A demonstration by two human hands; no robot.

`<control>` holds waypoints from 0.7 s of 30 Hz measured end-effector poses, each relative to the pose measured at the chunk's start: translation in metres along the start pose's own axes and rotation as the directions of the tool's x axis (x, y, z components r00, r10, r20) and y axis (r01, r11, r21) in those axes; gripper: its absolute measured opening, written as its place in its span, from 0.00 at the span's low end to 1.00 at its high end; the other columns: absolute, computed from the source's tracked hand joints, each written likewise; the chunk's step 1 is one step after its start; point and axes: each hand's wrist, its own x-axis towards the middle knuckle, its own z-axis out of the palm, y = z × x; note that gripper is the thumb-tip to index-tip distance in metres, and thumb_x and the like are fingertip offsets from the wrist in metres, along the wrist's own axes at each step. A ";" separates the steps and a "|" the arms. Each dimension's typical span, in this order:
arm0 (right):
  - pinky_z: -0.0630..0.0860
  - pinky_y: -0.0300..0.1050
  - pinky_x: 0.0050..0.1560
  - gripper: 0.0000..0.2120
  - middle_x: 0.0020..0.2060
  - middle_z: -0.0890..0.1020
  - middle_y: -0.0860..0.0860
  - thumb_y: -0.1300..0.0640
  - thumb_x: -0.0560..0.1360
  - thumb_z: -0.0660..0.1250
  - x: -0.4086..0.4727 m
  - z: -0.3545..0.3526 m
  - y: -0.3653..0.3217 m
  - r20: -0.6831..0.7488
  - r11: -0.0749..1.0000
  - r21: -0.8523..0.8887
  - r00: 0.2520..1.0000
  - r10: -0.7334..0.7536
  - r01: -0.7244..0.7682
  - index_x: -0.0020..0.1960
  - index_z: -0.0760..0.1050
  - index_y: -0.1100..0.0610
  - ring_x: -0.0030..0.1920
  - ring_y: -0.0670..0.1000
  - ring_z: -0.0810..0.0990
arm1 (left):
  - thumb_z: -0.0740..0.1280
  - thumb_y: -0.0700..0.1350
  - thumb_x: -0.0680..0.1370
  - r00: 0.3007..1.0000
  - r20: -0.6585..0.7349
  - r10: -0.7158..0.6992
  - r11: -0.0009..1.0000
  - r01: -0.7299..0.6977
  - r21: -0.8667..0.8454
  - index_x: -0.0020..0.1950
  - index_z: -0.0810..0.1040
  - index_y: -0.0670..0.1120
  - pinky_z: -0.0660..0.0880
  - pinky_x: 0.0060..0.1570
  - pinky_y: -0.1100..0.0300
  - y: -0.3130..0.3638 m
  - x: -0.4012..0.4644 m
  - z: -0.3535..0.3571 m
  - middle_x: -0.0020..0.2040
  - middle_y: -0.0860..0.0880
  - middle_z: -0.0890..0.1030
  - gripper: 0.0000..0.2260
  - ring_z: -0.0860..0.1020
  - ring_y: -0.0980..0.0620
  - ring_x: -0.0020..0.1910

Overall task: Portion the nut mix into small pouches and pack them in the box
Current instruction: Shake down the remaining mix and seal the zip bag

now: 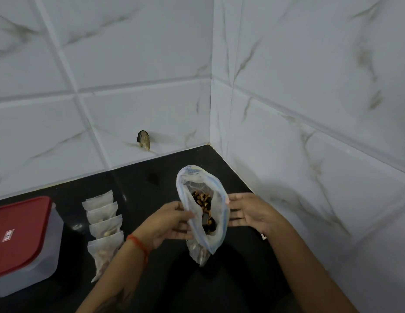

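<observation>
While the head view looks down into a tiled corner, a clear zip bag (202, 206) with a blue seal strip stands open-mouthed over the black table (151, 181), held between both hands. The left hand (167, 224) pinches the bag's near-left rim between thumb and fingers, so that grip is clamped on the plastic; a red thread (138, 243) circles its wrist. The right hand (249, 213) lies against the bag's right side with fingers straight and spread apart, touching rather than curling round it. Inside the bag sits the nut mix (203, 201), pale and dark pieces gathered low in the opening. To the left of the left hand, four small pouches (104, 224) lie in an overlapping row on the table, each with some nuts inside. Further left stands a translucent box (27, 247) with a red lid (20, 233) closed on it; the lid carries a small white label (8, 235), its writing too small to read.
</observation>
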 end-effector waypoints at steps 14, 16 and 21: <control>0.82 0.49 0.42 0.12 0.48 0.83 0.59 0.62 0.75 0.68 -0.012 0.016 0.016 -0.126 0.999 0.036 0.991 0.033 -0.029 0.58 0.74 0.62 0.46 0.55 0.84 | 0.67 0.40 0.77 0.993 -0.104 0.057 0.998 -0.053 0.041 0.58 0.70 0.44 0.82 0.45 0.51 -0.015 -0.008 0.011 0.52 0.41 0.81 0.12 0.84 0.45 0.46; 0.82 0.47 0.41 0.13 0.49 0.83 0.61 0.65 0.74 0.68 -0.018 0.014 0.018 0.008 0.992 0.105 0.998 0.066 -0.066 0.58 0.75 0.65 0.47 0.56 0.84 | 0.68 0.34 0.75 0.999 0.042 0.016 0.994 -0.012 -0.113 0.59 0.72 0.41 0.82 0.44 0.52 -0.015 -0.014 0.007 0.54 0.39 0.81 0.14 0.83 0.44 0.48; 0.79 0.40 0.34 0.06 0.41 0.84 0.57 0.67 0.70 0.71 -0.023 0.029 0.018 -0.208 0.996 -0.011 0.974 -0.087 0.087 0.46 0.78 0.63 0.37 0.51 0.84 | 0.70 0.31 0.71 0.959 -0.246 0.141 0.988 -0.153 -0.029 0.51 0.74 0.39 0.82 0.39 0.55 -0.023 -0.011 0.019 0.48 0.40 0.80 0.11 0.83 0.45 0.43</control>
